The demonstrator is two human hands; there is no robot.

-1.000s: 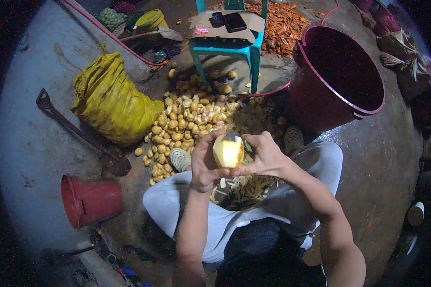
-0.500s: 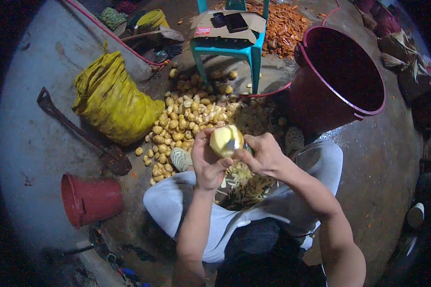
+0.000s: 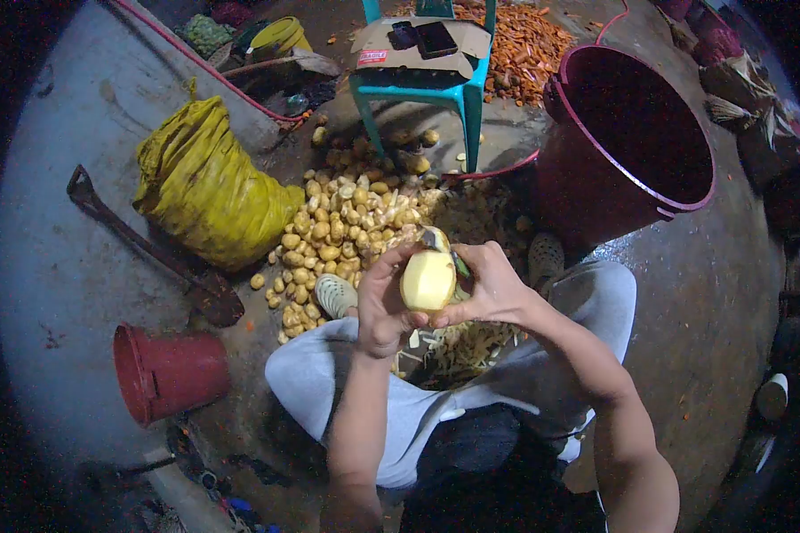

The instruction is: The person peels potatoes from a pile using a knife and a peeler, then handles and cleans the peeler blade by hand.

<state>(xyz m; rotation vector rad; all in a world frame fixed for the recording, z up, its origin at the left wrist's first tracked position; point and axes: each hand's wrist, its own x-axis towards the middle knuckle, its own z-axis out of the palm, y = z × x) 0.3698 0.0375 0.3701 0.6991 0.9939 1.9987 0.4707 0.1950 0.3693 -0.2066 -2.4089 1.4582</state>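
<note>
Biggest around me is the dark red tub [image 3: 587, 191], standing on the floor beyond my right hand and off to its right. The green chair [image 3: 418, 91] stands straight out past both hands, and a full yellow sack [image 3: 213, 186] slumps beyond my left hand, to its left. Between sack and hands spreads the potato heap [image 3: 333, 233], while the orange scraps [image 3: 526, 58] lie much farther out, behind the chair. The shovel [image 3: 142, 235] lies well left of my left hand, and the small bucket [image 3: 182, 373], tipped over a little, sits to that side too, nearer my body. Below my hands are pale peelings [image 3: 471, 351]; the cardboard [image 3: 471, 44] rests on the chair's seat. My left hand [image 3: 382, 302] is cupped, fingers curled round the left side of the potato [image 3: 428, 284], which sits between my two hands, its facing side pale and peeled. My right hand [image 3: 489, 284] closes round the green-handled peeler [image 3: 461, 265], thumb against the potato's lower right, the blade up at its top.
</note>
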